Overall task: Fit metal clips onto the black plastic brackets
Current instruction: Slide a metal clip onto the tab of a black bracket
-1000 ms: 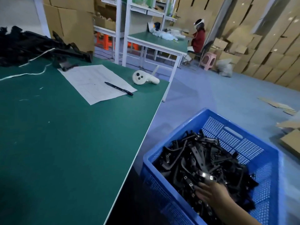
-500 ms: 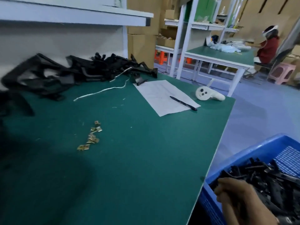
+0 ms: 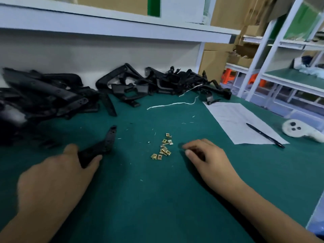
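My left hand [image 3: 57, 176] grips the near end of a long black plastic bracket [image 3: 105, 143], which points up and away over the green table [image 3: 157, 199]. Several small brass-coloured metal clips [image 3: 164, 148] lie in a loose cluster on the table between my hands. My right hand [image 3: 208, 156] hovers just right of the clips with its fingers curled loosely and its fingertips close together; whether it holds a clip I cannot tell.
Piles of black plastic brackets [image 3: 157, 83] line the back of the table, with more at the left [image 3: 43, 97]. A white string [image 3: 171, 104], a paper sheet [image 3: 240, 121] with a black pen [image 3: 264, 135] and a white controller [image 3: 298, 131] lie at the right.
The view swung left from the blue crate to the table. My right hand came out of the crate and now sits by the clips. My left hand appeared holding a bracket.
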`<state>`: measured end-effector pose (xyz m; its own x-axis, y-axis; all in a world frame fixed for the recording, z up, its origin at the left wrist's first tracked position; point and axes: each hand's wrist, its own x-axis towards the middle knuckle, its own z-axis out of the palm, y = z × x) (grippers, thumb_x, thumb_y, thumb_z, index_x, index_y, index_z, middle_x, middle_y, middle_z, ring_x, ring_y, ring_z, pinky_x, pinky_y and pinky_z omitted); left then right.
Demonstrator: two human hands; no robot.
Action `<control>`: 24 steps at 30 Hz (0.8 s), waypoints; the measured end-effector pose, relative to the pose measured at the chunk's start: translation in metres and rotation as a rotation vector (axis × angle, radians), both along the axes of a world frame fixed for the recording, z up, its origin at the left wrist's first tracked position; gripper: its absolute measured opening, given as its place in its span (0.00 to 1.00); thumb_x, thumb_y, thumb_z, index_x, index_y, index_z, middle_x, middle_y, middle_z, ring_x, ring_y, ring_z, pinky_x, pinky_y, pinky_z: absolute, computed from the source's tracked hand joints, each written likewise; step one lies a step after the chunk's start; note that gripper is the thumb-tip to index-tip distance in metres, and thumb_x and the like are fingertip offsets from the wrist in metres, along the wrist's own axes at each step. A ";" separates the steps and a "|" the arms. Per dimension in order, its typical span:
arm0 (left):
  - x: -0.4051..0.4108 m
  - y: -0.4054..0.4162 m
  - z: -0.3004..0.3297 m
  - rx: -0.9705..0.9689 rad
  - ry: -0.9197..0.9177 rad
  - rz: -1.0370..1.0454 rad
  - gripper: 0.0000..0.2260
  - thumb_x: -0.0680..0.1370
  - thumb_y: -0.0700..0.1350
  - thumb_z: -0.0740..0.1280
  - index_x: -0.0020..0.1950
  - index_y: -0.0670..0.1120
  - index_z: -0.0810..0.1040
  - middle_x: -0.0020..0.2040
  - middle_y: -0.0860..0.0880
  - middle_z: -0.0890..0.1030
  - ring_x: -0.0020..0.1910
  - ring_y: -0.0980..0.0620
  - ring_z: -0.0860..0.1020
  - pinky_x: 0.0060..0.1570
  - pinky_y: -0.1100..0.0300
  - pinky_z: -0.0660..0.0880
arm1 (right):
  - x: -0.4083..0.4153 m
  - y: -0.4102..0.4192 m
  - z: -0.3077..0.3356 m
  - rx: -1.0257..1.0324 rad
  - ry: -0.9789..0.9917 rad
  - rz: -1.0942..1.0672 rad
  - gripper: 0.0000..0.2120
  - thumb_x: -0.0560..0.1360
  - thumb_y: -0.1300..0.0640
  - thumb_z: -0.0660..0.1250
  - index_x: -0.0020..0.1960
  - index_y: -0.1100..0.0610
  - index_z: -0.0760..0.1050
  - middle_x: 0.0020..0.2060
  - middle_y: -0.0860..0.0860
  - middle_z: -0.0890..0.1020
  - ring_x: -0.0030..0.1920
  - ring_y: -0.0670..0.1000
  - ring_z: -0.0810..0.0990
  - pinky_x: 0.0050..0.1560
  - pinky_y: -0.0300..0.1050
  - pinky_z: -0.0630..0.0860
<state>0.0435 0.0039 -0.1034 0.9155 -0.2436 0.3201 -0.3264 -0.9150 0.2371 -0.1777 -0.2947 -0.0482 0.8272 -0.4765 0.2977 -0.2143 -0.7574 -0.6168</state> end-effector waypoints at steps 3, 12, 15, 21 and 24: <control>-0.032 -0.007 0.026 0.070 -0.173 -0.073 0.28 0.72 0.79 0.51 0.37 0.54 0.60 0.24 0.54 0.63 0.21 0.52 0.64 0.21 0.62 0.68 | 0.037 -0.011 -0.001 0.007 -0.008 0.023 0.08 0.80 0.55 0.71 0.58 0.49 0.85 0.47 0.45 0.79 0.48 0.38 0.78 0.50 0.24 0.67; -0.054 -0.022 0.047 0.202 -0.196 -0.228 0.22 0.76 0.65 0.65 0.54 0.48 0.83 0.52 0.47 0.77 0.52 0.44 0.74 0.50 0.45 0.72 | 0.052 -0.016 -0.009 0.047 -0.020 0.100 0.09 0.77 0.57 0.75 0.46 0.44 0.79 0.41 0.44 0.80 0.41 0.46 0.77 0.42 0.32 0.71; -0.052 -0.023 0.045 0.124 -0.115 -0.253 0.23 0.75 0.66 0.62 0.54 0.49 0.80 0.51 0.51 0.78 0.53 0.46 0.75 0.53 0.46 0.73 | 0.052 -0.018 -0.012 0.122 -0.029 0.120 0.08 0.78 0.57 0.74 0.47 0.46 0.77 0.39 0.46 0.81 0.40 0.47 0.78 0.42 0.36 0.73; -0.057 -0.025 0.044 -0.030 -0.114 -0.290 0.20 0.71 0.63 0.72 0.51 0.51 0.72 0.43 0.53 0.78 0.39 0.50 0.74 0.40 0.53 0.70 | 0.051 -0.018 -0.012 0.173 -0.071 0.154 0.09 0.79 0.59 0.73 0.52 0.45 0.77 0.46 0.42 0.83 0.48 0.45 0.80 0.50 0.38 0.74; -0.057 -0.023 0.044 -0.041 -0.107 -0.267 0.22 0.73 0.67 0.67 0.54 0.53 0.70 0.45 0.55 0.78 0.38 0.51 0.75 0.35 0.56 0.66 | 0.051 -0.016 -0.012 0.161 -0.069 0.144 0.10 0.79 0.61 0.72 0.51 0.46 0.77 0.46 0.41 0.84 0.49 0.44 0.81 0.51 0.38 0.75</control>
<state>-0.0135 -0.0196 -0.0594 0.7814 -0.4565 0.4256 -0.5795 -0.7837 0.2234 -0.1265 -0.3107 -0.0599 0.8705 -0.4009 0.2856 -0.0642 -0.6677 -0.7416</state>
